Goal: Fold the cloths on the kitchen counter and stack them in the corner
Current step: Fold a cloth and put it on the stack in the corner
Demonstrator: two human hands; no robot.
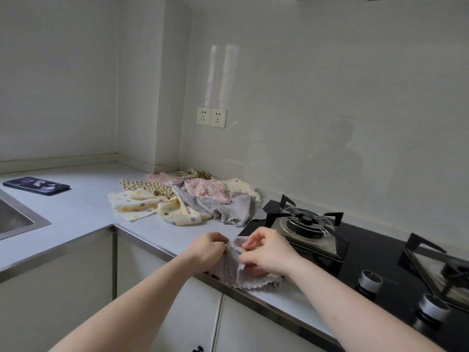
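Beyond the fingers, farther back on the pale tabletop (83,207), lies a loose heap of cloths (187,196): cream ones with coloured dots, a checked one, pink flowered ones and a grey one, rumpled and overlapping, reaching back to the wall below the double socket (211,117). To the right of the fingers sits a black gas hob (368,260); its nearer burner (307,223) with black pan supports stands just beyond the right hand, and two round knobs (401,292) lie along the hob's front edge, beside the right forearm. The grey cloth in the heap droops onto the hob's left corner. Far to the left of the fingers, a dark phone (36,185) lies flat on the tabletop, and nearer the left edge a corner of a steel sink (17,219) shows. Nothing lies between the fingers and the heap.

Both bare forearms come up from the bottom of the view and meet at the tabletop's front edge. The left hand (206,247) is curled, its fingers (220,241) pinching the upper left edge of a pale lilac cloth (250,278). The right hand (269,251) arches over the same cloth, thumb and fingers closed narrowly on a fold of it near the top, palm facing down.

The lilac cloth hangs and bunches between and beneath the two hands, its scalloped lower hem resting on the tabletop at the steel front edge, just left of the hob. Part of it is hidden under the right hand.
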